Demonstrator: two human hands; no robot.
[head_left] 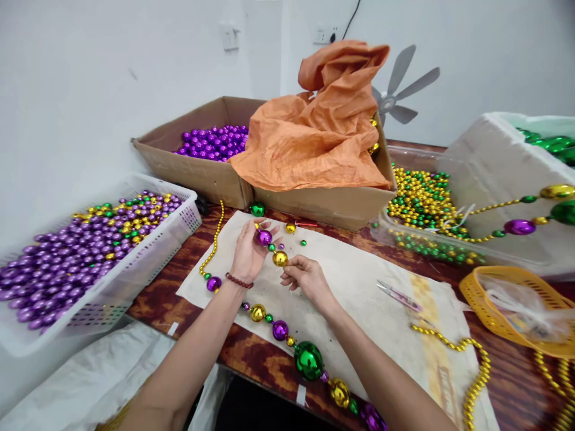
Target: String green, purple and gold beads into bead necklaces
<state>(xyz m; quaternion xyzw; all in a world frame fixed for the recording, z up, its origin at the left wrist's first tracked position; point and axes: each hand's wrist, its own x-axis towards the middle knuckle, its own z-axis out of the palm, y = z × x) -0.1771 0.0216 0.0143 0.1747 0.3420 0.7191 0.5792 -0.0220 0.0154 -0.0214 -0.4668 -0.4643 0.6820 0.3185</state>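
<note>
My left hand (249,251), a dark red bead bracelet (239,280) at its wrist, is turned palm up with its fingers curled round a shiny purple bead (264,237). A small green bead (271,247) links this to a larger gold bead (280,258). My right hand (309,278) pinches that gold bead between thumb and fingertips. Below my hands, a strung garland with a big green ball (309,360) runs along the table edge. Loose on the cloth (354,299) lie a gold ball (290,228) and a few tiny beads.
Left stands a white basket (188,206) of mixed beads. Behind are cardboard boxes (314,206) under orange fabric (314,143). Pink-handled snips (399,296) and a gold bead string (483,365) lie right, beside a yellow basket (489,317) and a clear bin (449,248) of beads.
</note>
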